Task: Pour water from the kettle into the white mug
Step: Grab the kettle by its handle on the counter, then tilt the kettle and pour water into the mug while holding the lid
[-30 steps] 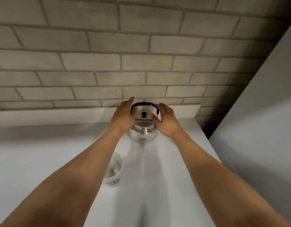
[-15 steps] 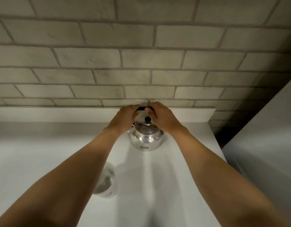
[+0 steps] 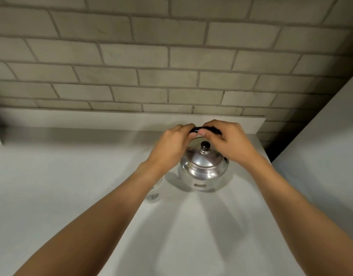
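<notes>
A shiny steel kettle (image 3: pixel 203 168) with a black lid knob stands on the white counter (image 3: pixel 52 186) near the back wall. Its black handle (image 3: pixel 195 129) arches over the lid. My left hand (image 3: pixel 171 144) and my right hand (image 3: pixel 229 142) both curl around that handle from either side. The white mug (image 3: pixel 153 194) stands just left of the kettle, mostly hidden under my left forearm, so only a sliver of its side shows.
A grey brick wall (image 3: pixel 171 66) rises behind a low white ledge (image 3: pixel 92 120). A white panel (image 3: pixel 320 156) closes off the right side, with a dark gap at the corner. The counter stretches to the left and toward me.
Both hands went from open beside the kettle to closed on its handle. The view has shifted, so the kettle now sits lower and the mug is almost covered by my left arm.
</notes>
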Action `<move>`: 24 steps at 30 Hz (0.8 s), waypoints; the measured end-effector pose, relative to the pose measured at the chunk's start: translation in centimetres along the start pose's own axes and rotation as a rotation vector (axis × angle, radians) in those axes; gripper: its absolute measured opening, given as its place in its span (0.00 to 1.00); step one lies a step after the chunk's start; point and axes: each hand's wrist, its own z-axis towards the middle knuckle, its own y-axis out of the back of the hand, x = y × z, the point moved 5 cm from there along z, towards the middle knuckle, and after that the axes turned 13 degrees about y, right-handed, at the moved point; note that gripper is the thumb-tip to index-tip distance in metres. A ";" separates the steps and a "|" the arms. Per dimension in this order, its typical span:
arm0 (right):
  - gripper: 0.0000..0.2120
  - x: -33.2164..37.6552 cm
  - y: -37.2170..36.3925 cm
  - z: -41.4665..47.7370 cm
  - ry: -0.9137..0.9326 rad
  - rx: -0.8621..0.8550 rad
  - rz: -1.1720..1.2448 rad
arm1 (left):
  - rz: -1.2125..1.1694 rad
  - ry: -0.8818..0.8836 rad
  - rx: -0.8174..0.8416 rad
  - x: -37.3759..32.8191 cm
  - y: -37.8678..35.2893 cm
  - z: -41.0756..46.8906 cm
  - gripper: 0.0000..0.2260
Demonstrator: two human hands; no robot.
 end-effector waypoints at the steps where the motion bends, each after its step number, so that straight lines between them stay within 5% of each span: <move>1: 0.15 0.8 0.4 -0.5 0.009 -0.001 -0.008 | -0.021 -0.007 -0.002 -0.2 0.1 -0.7 0.12; 6: 0.14 3.5 2.0 -2.9 0.014 0.011 -0.041 | -0.179 0.007 -0.167 -0.4 0.2 -5.7 0.18; 9: 0.13 4.1 3.1 -4.2 -0.005 -0.014 -0.048 | -0.119 -0.089 -0.311 -0.7 -1.0 -10.3 0.14; 14: 0.14 5.4 4.2 -5.2 0.017 0.001 -0.077 | 0.021 -0.251 -0.239 -2.1 -5.3 -14.4 0.18; 24: 0.14 8.0 4.6 -3.7 0.100 0.100 -0.104 | -0.012 -0.120 -0.203 -3.0 -5.6 -14.5 0.22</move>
